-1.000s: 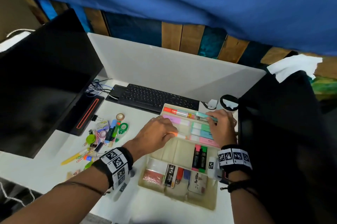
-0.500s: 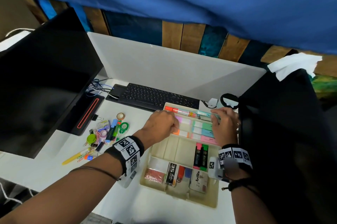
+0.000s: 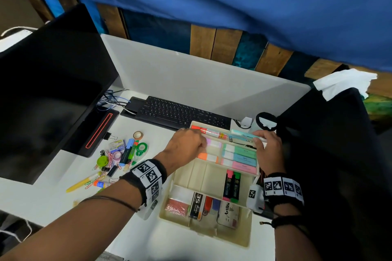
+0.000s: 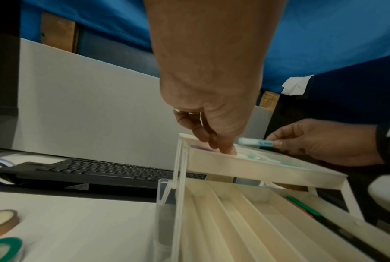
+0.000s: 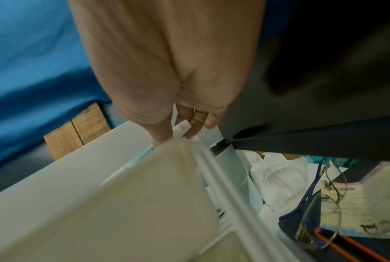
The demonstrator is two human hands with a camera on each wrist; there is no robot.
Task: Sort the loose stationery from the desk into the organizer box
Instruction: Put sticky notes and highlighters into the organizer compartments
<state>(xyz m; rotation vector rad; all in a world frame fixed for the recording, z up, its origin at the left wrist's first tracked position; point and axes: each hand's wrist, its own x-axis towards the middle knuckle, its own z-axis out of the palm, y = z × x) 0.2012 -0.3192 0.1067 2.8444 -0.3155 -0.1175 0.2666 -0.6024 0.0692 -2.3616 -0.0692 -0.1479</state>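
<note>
over the organizer box, which sits on the white desk just in front of the black keyboard, both hands work at the raised upper tray. the left hand reaches in from the tray's left end, its fingers bent downward with the tips pressing on the left ends of the pastel highlighters lying there; it grips nothing that can be seen. the right hand is at the tray's right end, thumb and fingertips pinching a teal-and-white pen by its end, held level just above the tray's back row. both hands cover the tray's ends, so a full count of highlighters is not possible; at least five coloured bodies show. below the tray, in the box's open lower level, two markers, one pink-capped and one green-capped, lie side by side. left of the box, a loose pile of stationery remains on the desk, too jumbled to count. the right wrist view is blurred.
</note>
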